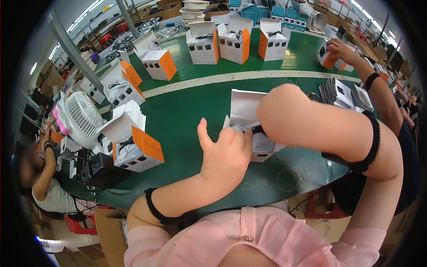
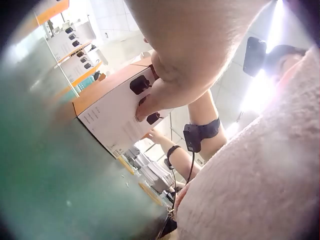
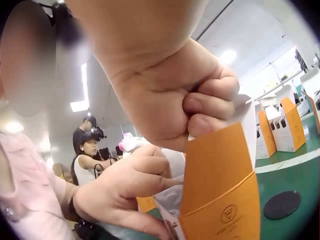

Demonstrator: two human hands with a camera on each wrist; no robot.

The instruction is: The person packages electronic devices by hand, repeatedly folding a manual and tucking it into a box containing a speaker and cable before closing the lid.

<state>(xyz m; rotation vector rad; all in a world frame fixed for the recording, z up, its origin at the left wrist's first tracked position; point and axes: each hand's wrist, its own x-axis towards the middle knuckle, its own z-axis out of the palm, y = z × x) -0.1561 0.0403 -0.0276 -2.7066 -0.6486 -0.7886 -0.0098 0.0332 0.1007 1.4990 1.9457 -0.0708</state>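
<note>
A white and orange carton (image 1: 262, 156) with printed black devices stands open before me, its white lid (image 1: 243, 107) raised at the back. At its left edge, my left hand (image 1: 227, 153) grips the carton, the thumb lying on the printed face in the left wrist view and another finger sticking up. Over the opening, my right hand (image 3: 185, 100) has its fingers curled inward beside the orange flap (image 3: 215, 185). No object shows between those fingers. White wrapping (image 1: 264, 144) fills part of the carton; the right hand hides the rest in the head view.
Another open carton (image 1: 141, 153) stands left, near a white fan (image 1: 82, 115) and a black box (image 1: 104, 171). Several cartons (image 1: 202, 44) line the far side. Stacked booklets (image 1: 340, 93) lie right, where another person's hand (image 1: 342, 50) touches a carton. Rubber bands (image 1: 287, 180) lie near the front edge.
</note>
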